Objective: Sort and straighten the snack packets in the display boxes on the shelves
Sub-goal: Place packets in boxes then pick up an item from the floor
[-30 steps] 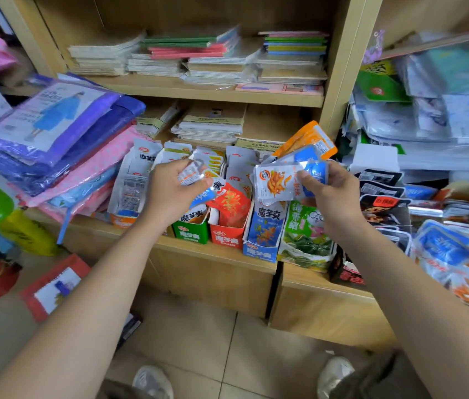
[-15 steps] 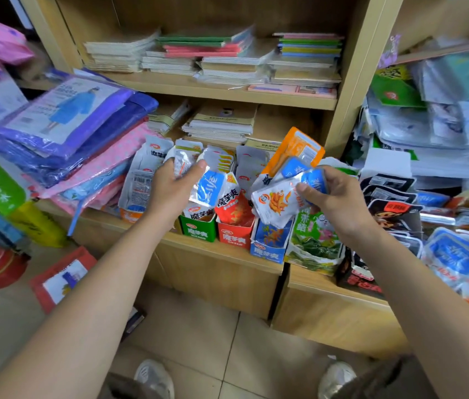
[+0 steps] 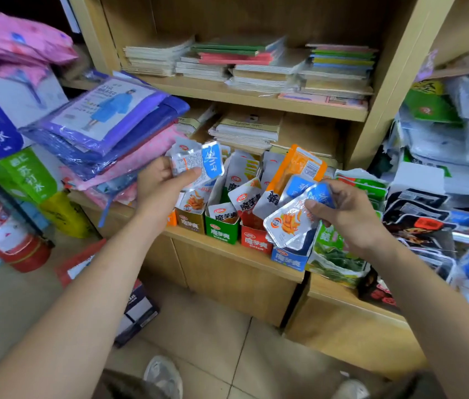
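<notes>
The small silver foil snack packets with blue ends [image 3: 198, 164] sit in the left hand [image 3: 160, 188], held up above the left end of the box row. The thumb lies flat across their faces and the fingers curl behind, a firm pinch on a thin stack. The right hand [image 3: 348, 217] pinches a looser fan of silver foil packets printed with orange food [image 3: 288, 226] by their blue top corners, with a taller orange plastic packet [image 3: 299, 165] sticking up at the far side of the fan.

These packets look light, flat and slick. The foil should slide readily against itself, so a fan held by one corner is likely to splay or shed a packet. Gripping across the crimped seal ends, where the foil is stiffest, would probably hold best, and squaring the stack edge-on against a box wall ought to line it up. The soft filled middle gives poorer purchase.

Below both hands, more packets stand crookedly in a row of open cardboard display boxes: a tan box [image 3: 190, 224], a green box [image 3: 221, 231], a red box [image 3: 256, 241] and a blue box [image 3: 289, 259], all on the near edge of the pale wooden shelf [image 3: 227, 253]. Right of the blue box slump green leaf-printed bags [image 3: 337, 254]. Stacked notebooks [image 3: 245, 131] lie farther back, purple plastic-wrapped raincoat packs [image 3: 106, 116] are piled to the left, and a red fire extinguisher [image 3: 0, 223] stands at the near left.
</notes>
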A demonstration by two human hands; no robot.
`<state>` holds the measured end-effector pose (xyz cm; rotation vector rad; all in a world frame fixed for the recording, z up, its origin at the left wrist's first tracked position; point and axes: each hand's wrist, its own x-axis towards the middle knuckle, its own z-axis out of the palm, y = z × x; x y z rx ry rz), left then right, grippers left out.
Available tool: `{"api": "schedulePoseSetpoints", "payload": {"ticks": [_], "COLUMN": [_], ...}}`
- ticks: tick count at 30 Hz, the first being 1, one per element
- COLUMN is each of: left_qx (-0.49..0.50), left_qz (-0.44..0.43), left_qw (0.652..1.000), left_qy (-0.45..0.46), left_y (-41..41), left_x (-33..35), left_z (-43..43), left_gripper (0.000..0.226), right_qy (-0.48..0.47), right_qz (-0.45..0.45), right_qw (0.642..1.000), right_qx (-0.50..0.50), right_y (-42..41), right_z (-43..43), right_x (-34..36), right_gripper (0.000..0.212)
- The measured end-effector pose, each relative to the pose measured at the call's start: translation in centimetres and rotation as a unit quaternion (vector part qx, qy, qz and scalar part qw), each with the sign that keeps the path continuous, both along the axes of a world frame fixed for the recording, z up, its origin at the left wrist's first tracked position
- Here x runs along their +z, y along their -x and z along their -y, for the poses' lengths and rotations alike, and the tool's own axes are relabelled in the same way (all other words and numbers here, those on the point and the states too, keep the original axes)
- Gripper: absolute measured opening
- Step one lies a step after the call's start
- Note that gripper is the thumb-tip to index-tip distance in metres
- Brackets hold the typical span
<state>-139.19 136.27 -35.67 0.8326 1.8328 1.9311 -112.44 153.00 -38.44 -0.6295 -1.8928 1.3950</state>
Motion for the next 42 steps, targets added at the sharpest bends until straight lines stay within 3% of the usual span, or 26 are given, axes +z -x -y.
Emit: {"api": "schedulePoseSetpoints", "payload": {"ticks": [7, 13, 17, 20, 24, 28, 30, 33, 38, 40, 42], "left_qx": [0.016, -0.052, -0.110, -0.179, -0.249, -0.306, -0.330, -0.336, -0.376, -0.378, -0.370], "left_qz": [0.069, 0.105, 0.080, 0.045, 0.018, 0.014, -0.034, -0.162, -0.327, -0.443, -0.564], "left_qw": [0.996, 0.992, 0.990, 0.982, 0.968, 0.951, 0.943, 0.928, 0.866, 0.811, 0.735], "left_qy": [0.052, 0.040, 0.036, 0.038, 0.032, 0.028, 0.031, -0.002, -0.030, -0.052, -0.068], "left_y": [2.7, 1.5, -1.9, -5.4, -10.8, -16.6, -19.7, -24.1, -29.9, -31.0, -31.9], "left_x": [-1.7, -0.7, -0.4, -0.3, -0.5, -0.4, -0.4, -0.7, -2.1, -3.2, -4.7], "left_z": [2.8, 1.3, -1.0, -2.8, -5.4, -7.4, -7.9, -8.7, -10.5, -11.6, -12.4], "left_gripper": [0.021, 0.013, 0.031, 0.010, 0.059, 0.022, 0.006, 0.014, 0.018, 0.023, 0.030], "right_qy": [-0.012, -0.055, -0.083, -0.095, -0.080, -0.054, -0.059, -0.052, -0.029, -0.026, -0.024], "right_qz": [0.002, -0.023, -0.050, -0.073, -0.100, -0.122, -0.120, -0.103, -0.083, -0.084, -0.080], "right_qw": [1.000, 0.992, 0.979, 0.963, 0.938, 0.919, 0.910, 0.905, 0.896, 0.892, 0.891], "right_qx": [-0.012, -0.112, -0.181, -0.240, -0.321, -0.372, -0.391, -0.410, -0.436, -0.444, -0.446], "right_y": [3.0, 0.6, -3.2, -6.8, -12.8, -18.3, -20.8, -23.9, -27.5, -28.2, -28.5], "right_z": [1.4, 1.6, 0.9, 0.2, -1.1, -1.9, -2.1, -2.4, -2.9, -3.1, -3.4], "right_x": [-0.1, 1.2, 2.8, 4.1, 4.6, 4.6, 4.6, 4.5, 4.3, 4.2, 4.2], "right_gripper": [0.011, 0.012, 0.013, 0.011, 0.009, 0.009, 0.013, 0.014, 0.016, 0.015, 0.013]}}
